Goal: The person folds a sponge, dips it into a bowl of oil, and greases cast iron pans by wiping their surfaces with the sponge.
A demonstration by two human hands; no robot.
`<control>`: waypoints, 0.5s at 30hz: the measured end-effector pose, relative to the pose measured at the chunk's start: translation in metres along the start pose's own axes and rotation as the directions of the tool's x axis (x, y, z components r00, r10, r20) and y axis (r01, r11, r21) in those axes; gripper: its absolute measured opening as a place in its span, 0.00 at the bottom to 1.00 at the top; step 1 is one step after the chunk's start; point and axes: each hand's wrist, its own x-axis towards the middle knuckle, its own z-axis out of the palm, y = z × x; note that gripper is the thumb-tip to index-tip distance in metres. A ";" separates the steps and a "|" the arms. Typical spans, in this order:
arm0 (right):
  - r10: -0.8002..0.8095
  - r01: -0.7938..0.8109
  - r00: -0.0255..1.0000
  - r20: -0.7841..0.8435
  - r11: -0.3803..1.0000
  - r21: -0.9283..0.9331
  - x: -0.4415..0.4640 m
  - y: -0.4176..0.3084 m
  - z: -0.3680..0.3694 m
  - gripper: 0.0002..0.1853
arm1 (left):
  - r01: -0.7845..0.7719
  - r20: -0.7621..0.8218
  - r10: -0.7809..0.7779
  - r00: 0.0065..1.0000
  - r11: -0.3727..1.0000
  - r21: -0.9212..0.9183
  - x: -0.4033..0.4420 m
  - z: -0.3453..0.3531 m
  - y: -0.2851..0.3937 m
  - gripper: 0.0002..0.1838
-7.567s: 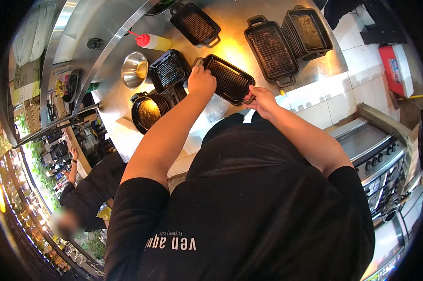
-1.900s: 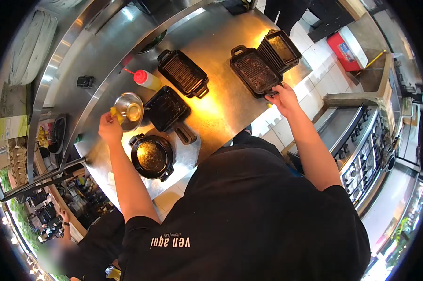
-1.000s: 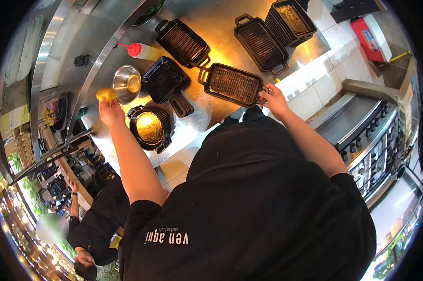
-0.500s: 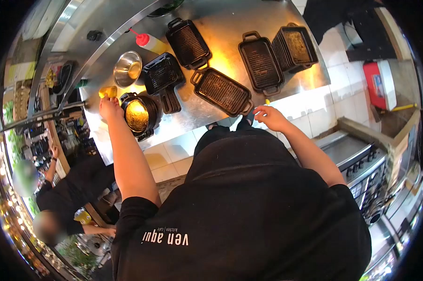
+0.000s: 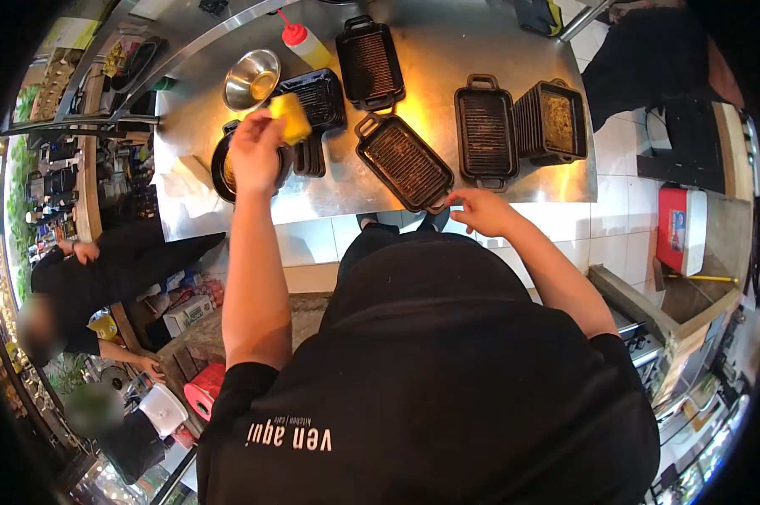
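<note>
My left hand [image 5: 255,156] grips a yellow sponge [image 5: 290,119], raised over the table. Below it, partly hidden by the hand, are round black pans [image 5: 224,172] with a yellowish surface inside the top one. Beside them lies a black square grill pan [image 5: 317,97] with a handle towards me. My right hand [image 5: 485,212] is at the near edge, fingers apart, its fingertips at the end handle of a rectangular cast-iron grill pan [image 5: 405,162]. I cannot tell whether they touch it. That pan lies slanted, its ridged inside facing up.
Another grill pan [image 5: 370,63] lies behind, and one more [image 5: 486,133] to the right beside a stack of rectangular pans [image 5: 560,122]. A steel bowl [image 5: 251,80] and a red-capped squeeze bottle [image 5: 306,46] stand at back left. Other people are at the left and upper right.
My left hand has lifted the yellow sponge and moved it right, over the pans. My right hand has come closer to the slanted grill pan's handle. The camera view has shifted.
</note>
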 end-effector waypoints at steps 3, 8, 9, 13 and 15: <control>-0.111 0.110 0.993 0.050 0.994 0.019 0.007 -0.030 -0.013 0.26 | -0.065 0.137 0.056 0.989 0.996 0.062 -0.020 0.030 0.002 0.12; -0.335 0.325 0.939 0.073 0.800 -0.505 0.045 -0.018 -0.001 0.34 | -0.059 0.202 0.019 0.979 0.979 0.196 -0.038 0.047 -0.031 0.12; -0.248 0.258 0.965 0.081 0.866 -0.428 0.038 -0.036 -0.009 0.36 | -0.045 0.176 0.014 0.984 0.984 0.171 -0.044 0.053 -0.027 0.13; -0.176 0.183 0.983 0.049 0.933 -0.309 0.027 -0.050 -0.014 0.31 | -0.146 0.243 0.055 0.969 0.916 0.373 -0.047 0.077 -0.027 0.19; -0.214 0.203 0.977 0.014 0.900 -0.385 0.030 -0.030 -0.006 0.22 | -0.437 0.484 0.154 0.862 0.710 0.552 -0.040 0.085 -0.045 0.21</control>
